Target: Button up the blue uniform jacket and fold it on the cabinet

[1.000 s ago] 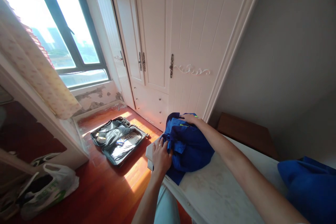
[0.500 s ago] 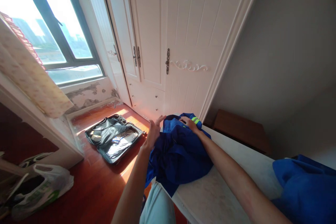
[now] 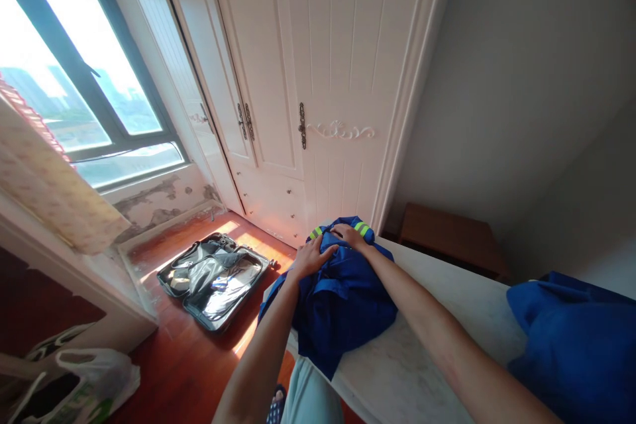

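Observation:
A blue garment (image 3: 348,301) with yellow-green and grey reflective bands lies bunched on the marble-like tabletop (image 3: 397,364), one part hanging over its near edge. My left hand (image 3: 312,258) rests on the garment's upper left part, fingers spread. Close beside it, my right hand (image 3: 349,236) lies on the upper part near a reflective band, its fingers partly bent over the cloth; whether it pinches any cloth is not clear. More blue fabric (image 3: 576,344) sits at the table's right end.
An open suitcase (image 3: 213,281) with items inside lies on the red floor to the left. White wardrobe (image 3: 338,172) ahead, brown wooden box-like furniture (image 3: 447,238) behind the table, plastic bag (image 3: 99,384) at lower left.
My left hand has come down onto the garment from its left edge, and a second reflective band now shows there. My right hand stays on the cloth. The view has shifted slightly.

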Motion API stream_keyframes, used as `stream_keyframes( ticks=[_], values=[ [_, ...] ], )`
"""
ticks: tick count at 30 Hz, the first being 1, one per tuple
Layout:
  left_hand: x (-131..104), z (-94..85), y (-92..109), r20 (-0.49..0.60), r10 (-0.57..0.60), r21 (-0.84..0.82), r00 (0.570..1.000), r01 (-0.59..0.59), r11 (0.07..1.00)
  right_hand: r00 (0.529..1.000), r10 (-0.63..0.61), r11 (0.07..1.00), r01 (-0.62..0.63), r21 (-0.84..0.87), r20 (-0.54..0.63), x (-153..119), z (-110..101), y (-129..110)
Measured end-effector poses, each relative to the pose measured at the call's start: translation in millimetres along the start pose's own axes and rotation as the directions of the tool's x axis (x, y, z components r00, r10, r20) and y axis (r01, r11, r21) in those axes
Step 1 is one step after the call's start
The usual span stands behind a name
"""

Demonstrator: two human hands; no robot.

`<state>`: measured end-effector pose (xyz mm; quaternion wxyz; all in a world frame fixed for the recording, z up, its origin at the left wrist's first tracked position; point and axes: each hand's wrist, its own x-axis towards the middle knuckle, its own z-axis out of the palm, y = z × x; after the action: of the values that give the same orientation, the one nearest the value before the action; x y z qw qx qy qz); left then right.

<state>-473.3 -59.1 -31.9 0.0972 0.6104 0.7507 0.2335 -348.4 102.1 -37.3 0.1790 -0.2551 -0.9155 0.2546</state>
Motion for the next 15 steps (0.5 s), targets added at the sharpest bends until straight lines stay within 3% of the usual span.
stream_keyframes(
  ticks=[3, 5, 8, 11, 15],
  values=[
    [0.6, 2.2, -7.8, -0.07, -0.014, -0.036, 0.997, 0.012, 0.999, 0.999, 0.045, 0.998, -0.045, 0.034, 0.015, 1.8, -4.9, -5.4],
    [0.7, 4.1, -8.2, -0.128, -0.038, -0.164, 0.991, 0.017, 0.986, 0.996, 0.081, 0.995, -0.082, 0.051, 0.023, 1.4, -13.0, -11.9],
    [1.6, 1.8, -4.7, -0.118, -0.106, -0.371, 0.987, 0.055, 0.927, 0.994, 0.1, 0.993, -0.103, 0.06, 0.054, -3.9, -37.6, -26.4],
    [3.7, -12.8, 0.2, -0.054, -0.156, -0.472, 0.986, 0.112, 0.874, 0.99, 0.047, 0.996, -0.056, 0.062, 0.131, -19.2, -81.7, -46.2],
    [9.7, -46.3, 8.9, 0.053, -0.272, -0.57, 0.961, 0.253, 0.781, 0.962, -0.037, 0.999, 0.035, 0.013, 0.272, -63.7, -162.7, -83.0]
  ],
)
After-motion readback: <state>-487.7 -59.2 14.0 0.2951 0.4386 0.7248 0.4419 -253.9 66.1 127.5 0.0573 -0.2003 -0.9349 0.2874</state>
